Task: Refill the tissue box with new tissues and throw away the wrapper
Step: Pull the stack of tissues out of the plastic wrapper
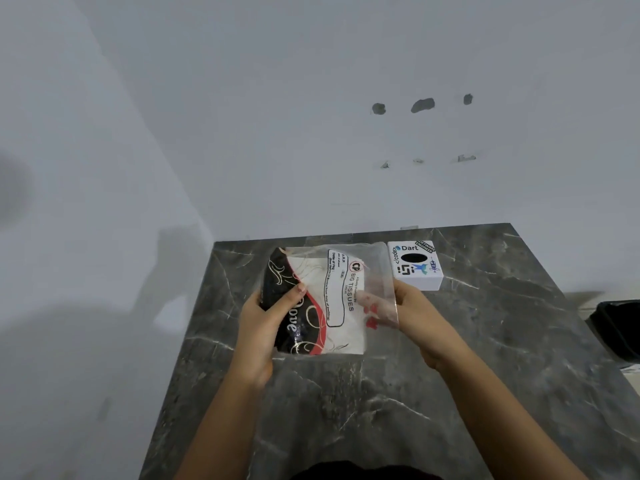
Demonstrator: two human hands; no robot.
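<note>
**Two-handed hold on the tissue pack above the counter, wrapper being worked open**

The left hand [263, 327] clasps the dark printed end of the tissue pack [318, 303], thumb on top and fingers wrapped beneath. The right hand [412, 317] grips the opposite, clear end of the wrapper [377, 271]; its fingers [372, 303] show through the film, apparently inside or behind it, so which side of the plastic they lie on cannot be told. The pack is held between the hands just above the dark marbled counter [450, 375]. Its long axis appears to run away from the person, toward the wall [311, 133], with the printed label reading along that axis; the clear, loose portion of film faces right. The white tissue box [415, 265], its oval slot upward, stands just beside the far right corner of the pack. A dark bin [616, 327] sits at the right edge, well apart.

Risks, as judged: the thin film may tear unevenly if the hands pull apart too hard, spilling the stack onto the counter; loose sheets would fan out and refuse to load squarely. A sweep of the right hand could also knock the light box.
</note>
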